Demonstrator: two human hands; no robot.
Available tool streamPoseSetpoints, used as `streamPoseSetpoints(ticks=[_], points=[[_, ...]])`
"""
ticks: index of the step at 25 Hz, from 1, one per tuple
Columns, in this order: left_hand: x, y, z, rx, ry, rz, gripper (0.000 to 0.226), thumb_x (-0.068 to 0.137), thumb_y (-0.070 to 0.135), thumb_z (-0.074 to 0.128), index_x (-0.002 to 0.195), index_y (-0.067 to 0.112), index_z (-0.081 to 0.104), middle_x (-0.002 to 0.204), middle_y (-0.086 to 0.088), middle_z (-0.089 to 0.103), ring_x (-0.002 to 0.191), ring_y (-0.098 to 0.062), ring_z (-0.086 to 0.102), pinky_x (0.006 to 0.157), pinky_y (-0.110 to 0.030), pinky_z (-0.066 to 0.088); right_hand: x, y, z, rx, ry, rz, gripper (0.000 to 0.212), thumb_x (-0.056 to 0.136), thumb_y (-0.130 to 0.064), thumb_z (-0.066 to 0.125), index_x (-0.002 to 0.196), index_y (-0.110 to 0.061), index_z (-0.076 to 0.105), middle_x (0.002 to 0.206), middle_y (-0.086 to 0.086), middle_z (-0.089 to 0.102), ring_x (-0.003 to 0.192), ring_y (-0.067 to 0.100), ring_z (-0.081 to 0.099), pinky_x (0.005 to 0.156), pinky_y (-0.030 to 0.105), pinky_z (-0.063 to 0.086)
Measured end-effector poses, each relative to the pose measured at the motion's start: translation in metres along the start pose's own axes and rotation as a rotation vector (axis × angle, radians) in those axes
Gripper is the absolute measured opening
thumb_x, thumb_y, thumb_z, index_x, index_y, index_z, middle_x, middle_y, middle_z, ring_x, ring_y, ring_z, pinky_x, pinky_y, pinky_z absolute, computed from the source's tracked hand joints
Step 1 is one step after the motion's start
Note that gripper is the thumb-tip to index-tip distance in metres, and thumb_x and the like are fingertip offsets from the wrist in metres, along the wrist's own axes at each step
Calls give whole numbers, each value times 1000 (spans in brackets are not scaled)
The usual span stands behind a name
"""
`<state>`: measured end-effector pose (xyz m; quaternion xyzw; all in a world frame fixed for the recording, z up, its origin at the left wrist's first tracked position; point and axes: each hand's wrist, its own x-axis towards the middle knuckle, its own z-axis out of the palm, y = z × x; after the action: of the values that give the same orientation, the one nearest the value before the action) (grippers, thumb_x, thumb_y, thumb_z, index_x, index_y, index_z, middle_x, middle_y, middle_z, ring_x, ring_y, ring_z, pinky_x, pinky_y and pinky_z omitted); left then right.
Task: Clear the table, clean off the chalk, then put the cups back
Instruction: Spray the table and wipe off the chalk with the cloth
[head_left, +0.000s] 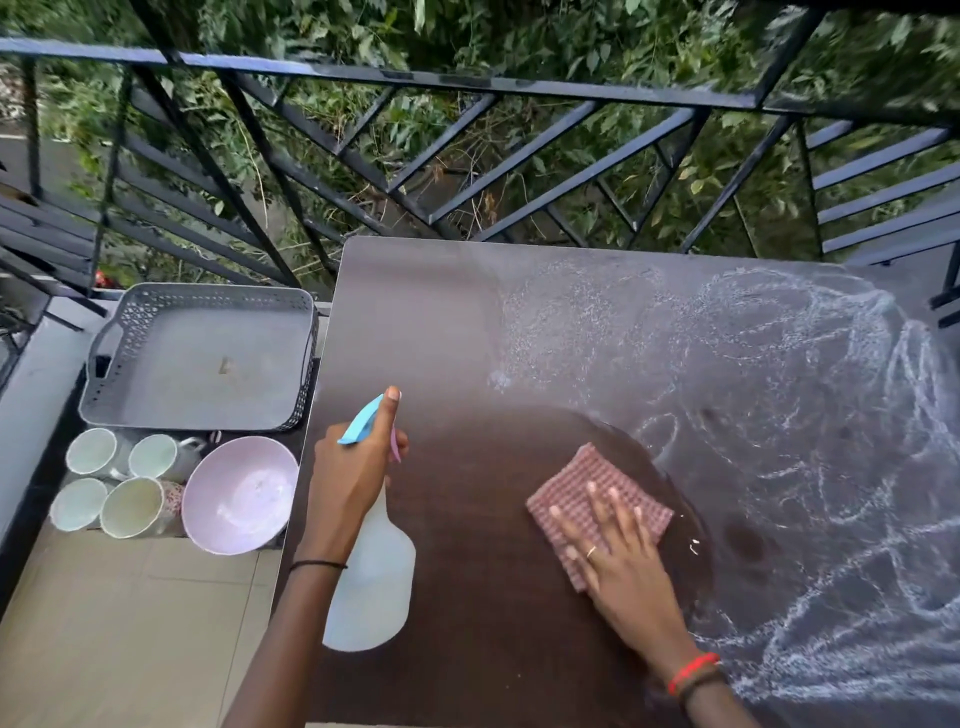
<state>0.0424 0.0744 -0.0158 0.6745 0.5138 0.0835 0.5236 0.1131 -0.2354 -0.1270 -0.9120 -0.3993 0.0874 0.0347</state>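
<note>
A dark brown table (441, 322) fills the middle and right of the view. White chalk scribbles (810, 415) cover its right half, while the near left part looks wet and dark. My left hand (353, 478) grips the neck of a translucent spray bottle (376, 587) with a blue nozzle, held over the table's left side. My right hand (618, 556) presses flat on a folded red-and-white checked cloth (576, 483) lying on the table. Several pale cups (135, 506) stand on the floor left of the table.
A grey perforated tray (202, 358) sits on a ledge left of the table, above the cups. A pink bowl (239, 493) stands beside the cups. A black metal railing (467, 83) runs behind the table, with green foliage beyond. Beige floor tiles lie at the lower left.
</note>
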Motion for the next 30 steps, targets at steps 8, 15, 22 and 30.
streamPoseSetpoints(ticks=[8,15,22,30], points=[[23,9,9,56,-28,75,75,91,64,49,56,0,64,64,7,72,63,-17,68,77,-41,57,177,-36,-11,-3,-4,49,50,96,-45,28,145,-46,21,158,9,19,143,36,20,114,53,19],[53,31,38,99,-50,154,66,79,75,44,47,20,63,62,0,71,67,-25,67,80,-45,56,107,-70,4,1,45,-140,47,99,-44,29,146,-46,23,157,8,24,143,32,22,110,48,17],[75,60,85,147,-111,194,71,82,76,44,55,12,61,65,-2,70,69,-22,67,79,-44,55,72,22,0,-17,84,167,48,100,-48,12,146,-43,27,157,3,23,145,27,17,114,43,15],[60,89,145,276,-247,154,83,72,84,37,75,8,68,73,-2,71,79,-24,67,82,-39,53,79,31,0,6,81,189,48,101,-46,11,147,-42,22,155,7,27,142,30,23,114,46,15]])
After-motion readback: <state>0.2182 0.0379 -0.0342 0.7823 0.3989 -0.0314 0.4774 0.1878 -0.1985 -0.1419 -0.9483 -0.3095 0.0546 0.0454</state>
